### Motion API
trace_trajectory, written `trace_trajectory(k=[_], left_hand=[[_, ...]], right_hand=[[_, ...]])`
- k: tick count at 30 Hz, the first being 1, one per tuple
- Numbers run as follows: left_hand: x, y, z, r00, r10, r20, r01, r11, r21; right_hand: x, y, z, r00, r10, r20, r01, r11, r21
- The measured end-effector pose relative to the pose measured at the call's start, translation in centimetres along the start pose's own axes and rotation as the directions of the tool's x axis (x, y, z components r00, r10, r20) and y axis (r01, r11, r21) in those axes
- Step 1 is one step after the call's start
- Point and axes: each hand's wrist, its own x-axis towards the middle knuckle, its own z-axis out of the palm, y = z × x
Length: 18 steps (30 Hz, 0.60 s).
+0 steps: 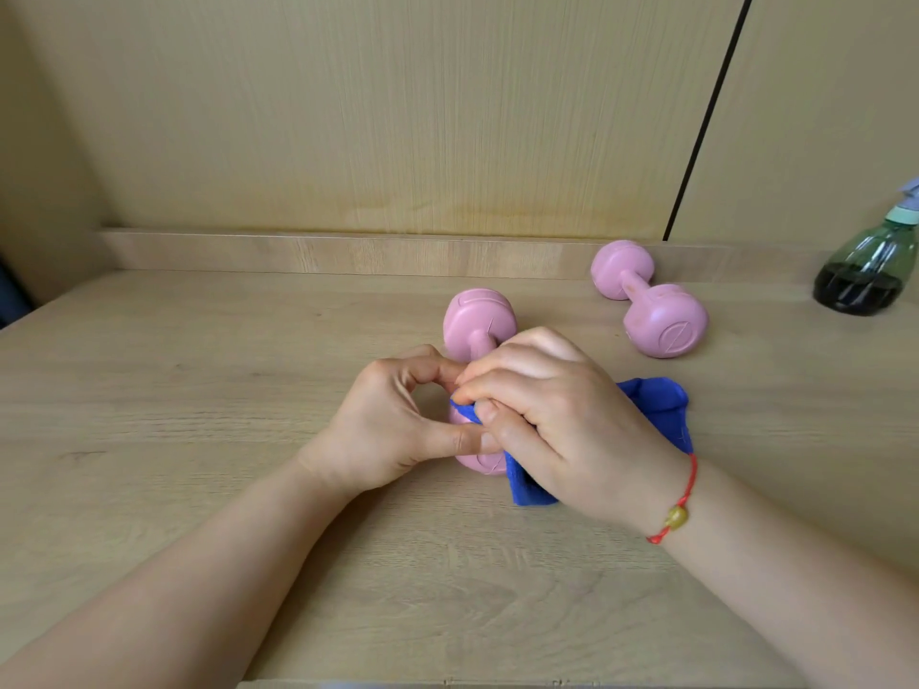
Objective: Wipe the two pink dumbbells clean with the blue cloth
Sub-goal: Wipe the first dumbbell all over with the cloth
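The left hand curls its fingers round the near dumbbell, steadying it; the right hand pinches the blue cloth against it.

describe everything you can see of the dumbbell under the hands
The near dumbbell is matte pink and looks rubber-coated, with two rounded heads joined by a short handle. It lies on the wooden table, pointing away from the person. The far head shows fully, with faint moulded lines; the near head is mostly hidden. The left hand grips the near head, and the right hand holds the blue cloth against it.
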Motion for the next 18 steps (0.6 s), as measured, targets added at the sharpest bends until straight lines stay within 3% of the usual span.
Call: trace_trajectory(k=[14, 18], left_hand=[[-0.3, -0.5, -0.4, 1.000, -0.027, -0.005, 0.027, 1.000, 0.014], [-0.4, -0.4, -0.4, 0.999, -0.035, 0.014, 0.036, 0.999, -0.014]], right_hand=[[-0.6, -1.9, 0.8, 0.978, 0.207, -0.022, -0.207, 0.953, -0.223], [-0.7, -1.5, 0.9, 0.985, 0.161, -0.062, -0.171, 0.963, -0.207]])
